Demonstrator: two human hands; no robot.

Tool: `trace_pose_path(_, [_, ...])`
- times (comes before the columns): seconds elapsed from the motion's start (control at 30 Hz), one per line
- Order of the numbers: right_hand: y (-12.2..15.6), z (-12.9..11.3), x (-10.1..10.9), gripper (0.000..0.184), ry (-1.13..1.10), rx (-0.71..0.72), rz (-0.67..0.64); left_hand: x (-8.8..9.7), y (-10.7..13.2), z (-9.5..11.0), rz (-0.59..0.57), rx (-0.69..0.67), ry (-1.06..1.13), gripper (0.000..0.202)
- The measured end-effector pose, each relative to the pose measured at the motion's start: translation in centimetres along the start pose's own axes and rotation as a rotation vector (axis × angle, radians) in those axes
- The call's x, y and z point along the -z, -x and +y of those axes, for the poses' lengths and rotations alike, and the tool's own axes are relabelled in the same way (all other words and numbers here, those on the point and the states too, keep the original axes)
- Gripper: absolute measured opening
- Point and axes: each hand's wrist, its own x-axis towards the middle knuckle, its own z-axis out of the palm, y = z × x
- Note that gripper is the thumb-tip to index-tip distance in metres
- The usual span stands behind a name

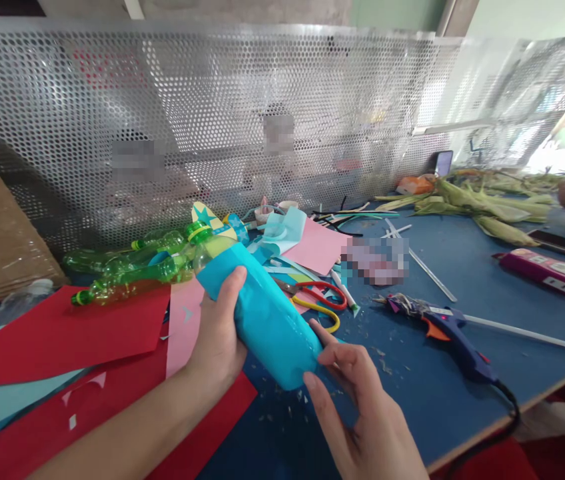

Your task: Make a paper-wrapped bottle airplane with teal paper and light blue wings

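A plastic bottle [207,250] with a green cap is wrapped in bright blue paper [272,320]. It is tilted, cap end up to the left. My left hand [220,327] is closed round its upper part, thumb on top of the paper. At the lower end, my right hand [357,400] touches the paper with thumb and fingertips, the fingers curved round the bottle's base. Behind the bottle lie scissors [325,300] with red and yellow handles. To the right sits a blue glue gun [452,333] with an orange trigger and a glue stick in its back.
Red paper sheets [72,333] cover the left of the blue table [402,420]. Green bottles [142,267] lie behind them. Corn husks [482,203] and a purple package [552,270] are at the right. A perforated metal screen [212,120] stands behind, with people beyond it.
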Motion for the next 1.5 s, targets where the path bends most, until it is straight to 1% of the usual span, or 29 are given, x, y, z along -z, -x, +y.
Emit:
trace_pose_path(0.23, [-0.1, 0.1, 0.0, 0.012, 0.062, 0.018, 0.006, 0.1, 0.1, -0.1, 0.016, -0.037, -0.016, 0.035])
trace_pose_path(0.37, [-0.1, 0.0, 0.1, 0.010, 0.037, 0.000, 0.001, 0.1, 0.2, -0.1, -0.005, -0.044, -0.025, 0.038])
trace_pose_path(0.47, [-0.5, -0.2, 0.4, 0.010, 0.010, -0.015, -0.027, 0.1, 0.2, -0.2, -0.014, -0.039, -0.035, 0.040])
trace_pose_path(0.57, [-1.0, -0.4, 0.7, 0.013, 0.020, -0.012, -0.061, 0.0, 0.2, -0.2, -0.028, -0.039, -0.046, 0.039])
trace_pose_path(0.77, [-1.2, -0.4, 0.6, 0.013, 0.026, 0.035, -0.071, -0.1, 0.1, -0.3, -0.012, -0.054, -0.040, 0.035])
trace_pose_path(0.87, [-1.1, -0.1, 0.4, 0.011, 0.035, 0.046, -0.047, 0.1, 0.1, -0.4, -0.025, -0.053, -0.044, 0.036])
trace_pose_path(0.97, [-1.2, 0.1, 0.3, 0.010, 0.080, 0.056, 0.004, 0.2, 0.2, -0.5, -0.041, -0.074, -0.023, 0.047])
trace_pose_path(1.03, [-1.3, 0.1, 0.4, 0.011, 0.103, 0.068, 0.033, 0.2, 0.3, -0.5, -0.061, -0.085, -0.008, 0.057])
trace_pose_path(1.1, [-1.4, 0.0, 0.6, 0.012, 0.104, 0.055, 0.035, 0.3, 0.3, -0.5, -0.089, -0.073, -0.004, 0.068])
trace_pose_path(1.23, [-1.6, -0.3, 1.2, 0.014, 0.095, -0.051, -0.008, 0.2, 0.5, -0.5, -0.161, -0.009, -0.030, 0.082])
trace_pose_path(1.3, [-1.7, -0.2, 1.6, 0.015, 0.136, -0.066, 0.009, 0.3, 0.6, -0.6, -0.216, 0.025, -0.055, 0.085])
trace_pose_path(1.4, [-2.0, 0.2, 2.1, 0.014, 0.239, -0.016, 0.078, 0.4, 0.6, -1.0, -0.304, 0.083, -0.093, 0.083])
trace_pose_path(1.5, [-2.4, 0.4, 2.2, 0.015, 0.335, 0.084, 0.185, 0.5, 0.6, -1.5, -0.334, 0.148, -0.094, 0.080])
